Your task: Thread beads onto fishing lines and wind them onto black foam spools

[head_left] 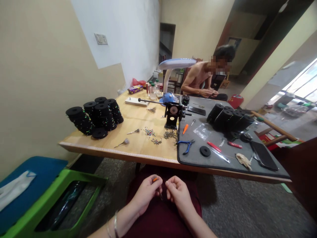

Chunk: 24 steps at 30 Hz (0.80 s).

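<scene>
Both my hands rest over my lap, below the front edge of the wooden table. My left hand is closed in a pinch on a small orange piece, with a thin dark pin or hook hanging below the fingers. My right hand is curled shut close beside it; what it holds, if anything, is hidden. The two hands nearly touch.
On the table: stacks of black spools at left, a black winding machine, loose beads and hooks, a grey mat with blue pliers, more spools and a phone. A person sits at the far end. A green stool stands left.
</scene>
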### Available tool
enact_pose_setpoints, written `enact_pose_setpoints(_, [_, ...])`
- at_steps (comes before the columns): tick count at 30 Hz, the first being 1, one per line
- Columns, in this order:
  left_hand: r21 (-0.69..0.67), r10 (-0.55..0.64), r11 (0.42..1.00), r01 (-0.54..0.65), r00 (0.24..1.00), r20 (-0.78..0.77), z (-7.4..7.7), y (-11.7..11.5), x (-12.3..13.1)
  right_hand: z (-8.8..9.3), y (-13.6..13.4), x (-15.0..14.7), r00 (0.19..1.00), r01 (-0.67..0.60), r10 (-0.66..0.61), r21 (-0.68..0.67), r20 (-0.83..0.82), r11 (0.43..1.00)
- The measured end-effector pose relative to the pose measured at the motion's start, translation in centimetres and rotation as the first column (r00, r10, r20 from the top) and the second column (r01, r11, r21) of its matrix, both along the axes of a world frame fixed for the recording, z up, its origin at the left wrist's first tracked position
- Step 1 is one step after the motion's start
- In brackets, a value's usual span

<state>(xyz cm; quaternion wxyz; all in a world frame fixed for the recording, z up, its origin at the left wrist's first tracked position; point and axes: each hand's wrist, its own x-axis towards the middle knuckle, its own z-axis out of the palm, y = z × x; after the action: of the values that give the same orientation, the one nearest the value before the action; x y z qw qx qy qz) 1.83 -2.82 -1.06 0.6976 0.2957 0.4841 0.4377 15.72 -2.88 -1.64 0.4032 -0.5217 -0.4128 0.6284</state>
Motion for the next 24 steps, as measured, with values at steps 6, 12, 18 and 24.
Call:
enact_pose_setpoints(6, [0.008,0.001,1.000,-0.001,1.000,-0.025,-0.17,0.02,-0.14,0.67,-0.21,-0.19,0.997,-0.071,0.071,-0.064,-0.011,0.995])
enact_pose_setpoints(12, [0.112,-0.010,0.993,0.032,0.982,-0.187,0.23,0.03,-0.14,0.46,-0.13,-0.19,0.997,-0.081,0.080,-0.115,-0.017,0.990])
enact_pose_setpoints(18, [0.182,-0.020,0.980,0.074,0.959,-0.283,0.07,0.05,-0.22,0.61,-0.06,-0.16,0.997,-0.076,0.073,-0.137,-0.032,0.988])
enact_pose_setpoints(24, [0.278,0.016,0.955,0.107,0.914,-0.405,0.49,-0.15,-0.30,0.27,0.09,-0.04,0.995,-0.048,0.034,-0.149,-0.098,0.988])
